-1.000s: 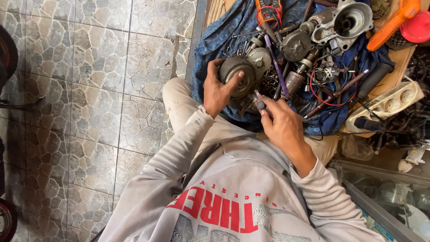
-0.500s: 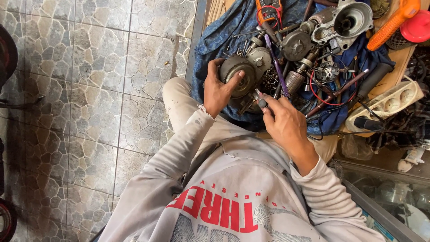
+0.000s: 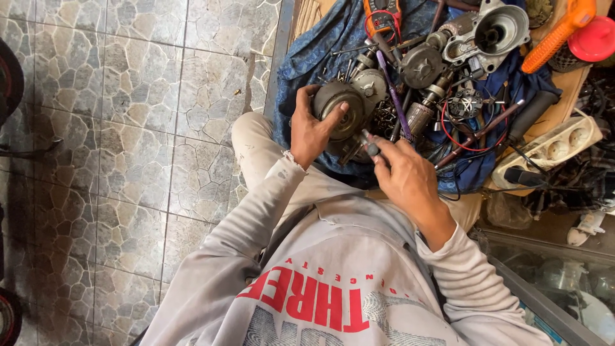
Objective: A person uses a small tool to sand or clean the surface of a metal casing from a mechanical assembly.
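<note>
- One stone-patterned tiled floor fills the left half of the view, with parts of two dark wheels at its left edge: one near the top, one at the bottom corner.
- One blue cloth is spread over the person's lap and carries a heap of metal parts.
- One left hand closes around one round grey motor housing at the near left corner of the cloth, fingers curled over its rim and thumb laid across its face.
- One right hand sits just beside it at the near edge of the cloth, thumb and fingers pinched on one small dark metal piece whose tip points at the housing; whether they touch I cannot tell.
- One purple-handled tool lies on the heap behind the hands.
- One orange-edged meter rests at the far edge of the cloth.
- One funnel-shaped grey casting stands at the far right corner of the cloth.
- One loop of red wire lies on the right part of the cloth.
- One cream power strip with three round sockets visible lies off the right edge of the cloth.
- One orange handle and one red cap sit in the top right corner.
</note>
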